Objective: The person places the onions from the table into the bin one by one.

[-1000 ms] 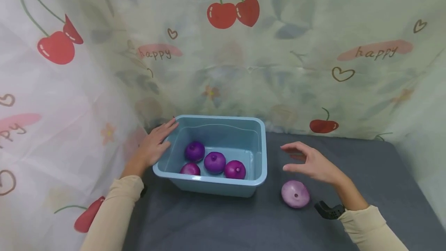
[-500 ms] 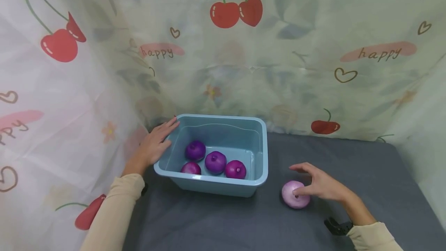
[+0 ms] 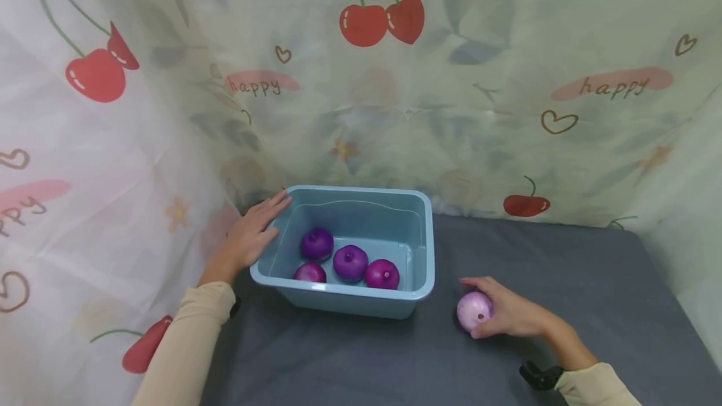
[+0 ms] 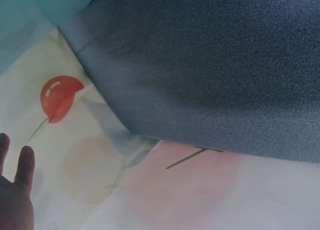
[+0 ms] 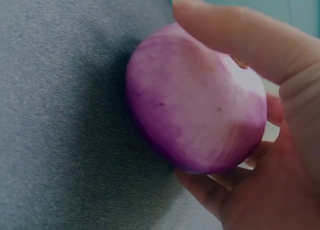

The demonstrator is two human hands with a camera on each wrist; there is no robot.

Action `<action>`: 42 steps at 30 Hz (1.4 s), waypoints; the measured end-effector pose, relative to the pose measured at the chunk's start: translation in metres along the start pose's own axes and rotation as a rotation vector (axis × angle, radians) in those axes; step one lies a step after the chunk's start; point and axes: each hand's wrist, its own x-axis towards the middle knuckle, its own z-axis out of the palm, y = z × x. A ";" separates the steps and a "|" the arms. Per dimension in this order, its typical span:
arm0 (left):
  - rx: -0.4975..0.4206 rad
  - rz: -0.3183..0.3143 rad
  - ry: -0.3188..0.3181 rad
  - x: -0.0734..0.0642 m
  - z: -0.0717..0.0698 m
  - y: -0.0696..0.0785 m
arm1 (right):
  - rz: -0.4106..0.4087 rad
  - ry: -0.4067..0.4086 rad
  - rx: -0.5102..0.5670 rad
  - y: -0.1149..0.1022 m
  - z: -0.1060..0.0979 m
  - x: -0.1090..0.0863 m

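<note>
A pale purple onion (image 3: 472,312) is on the dark cloth to the right of a light blue plastic bin (image 3: 346,304). My right hand (image 3: 510,313) grips this onion from its right side. In the right wrist view the thumb (image 5: 235,34) lies across the onion's (image 5: 185,104) top, with the other fingers curled behind and under it. At the bin's left rim rests my left hand (image 3: 251,234), its fingers straight. Several darker purple onions (image 3: 350,262) lie on the bin's floor. Only fingertips of the left hand (image 4: 20,185) show in the left wrist view.
A dark grey cloth (image 3: 564,268) covers the table. Cherry-printed sheets (image 3: 406,143) hang behind it and on the left side (image 3: 113,205). The bin stands close to the back sheet, its walls rising above the onions inside.
My right hand has come down from above the cloth onto the pale onion, and its fingers have closed around it. The left hand has stayed at the bin's rim.
</note>
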 end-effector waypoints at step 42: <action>-0.022 0.010 0.003 0.001 0.002 -0.003 | -0.151 0.516 0.023 -0.077 -0.061 0.030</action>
